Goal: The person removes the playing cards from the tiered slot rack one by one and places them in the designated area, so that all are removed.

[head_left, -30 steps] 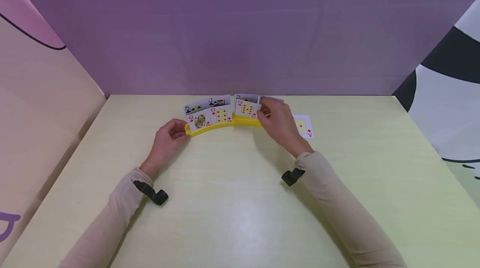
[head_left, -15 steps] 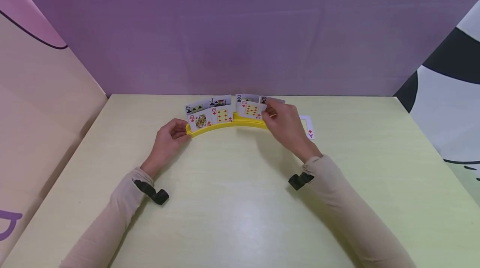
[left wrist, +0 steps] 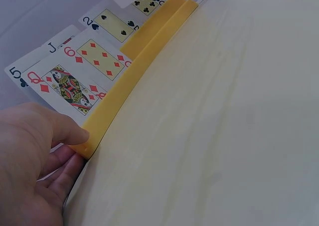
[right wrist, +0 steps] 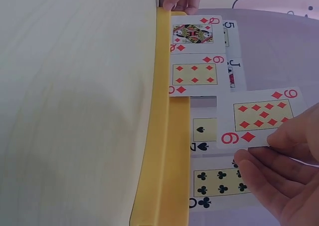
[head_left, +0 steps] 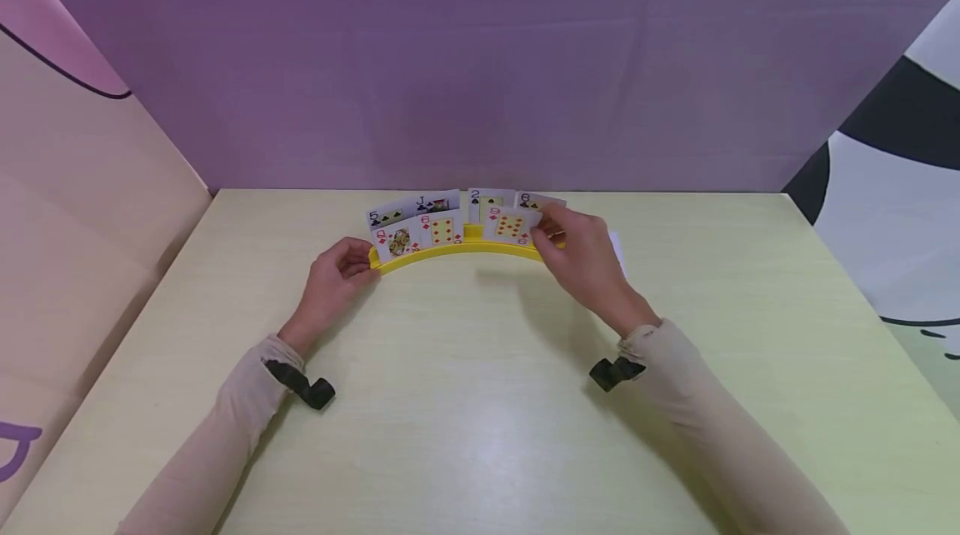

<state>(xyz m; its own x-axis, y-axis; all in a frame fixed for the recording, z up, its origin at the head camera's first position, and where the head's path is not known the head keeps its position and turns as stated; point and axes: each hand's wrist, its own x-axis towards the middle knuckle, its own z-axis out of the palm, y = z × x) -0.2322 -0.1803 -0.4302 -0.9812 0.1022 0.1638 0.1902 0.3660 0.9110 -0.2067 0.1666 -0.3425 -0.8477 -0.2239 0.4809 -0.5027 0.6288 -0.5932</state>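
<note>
A curved yellow card holder (head_left: 450,249) stands near the table's far edge. My left hand (head_left: 332,283) grips its left end between thumb and fingers. The queen of diamonds (left wrist: 70,89) and six of diamonds (left wrist: 99,59) stand in its front row at the left. Behind them are the five of clubs (head_left: 387,217), a jack (head_left: 432,205), the two of spades (head_left: 491,197) and the six of clubs (right wrist: 219,182). My right hand (head_left: 585,256) pinches the nine of diamonds (right wrist: 261,113) by its edge, in front of the two of spades and above the holder's slot.
Just right of my right hand, the white edge of another card (head_left: 617,250) shows on the pale table (head_left: 465,402); the hand hides most of it. A purple wall (head_left: 480,60) rises directly behind the table.
My right hand has moved right and slightly down with the nine of diamonds, now covering most of the ace of diamonds. The left hand has stayed on the holder's end.
</note>
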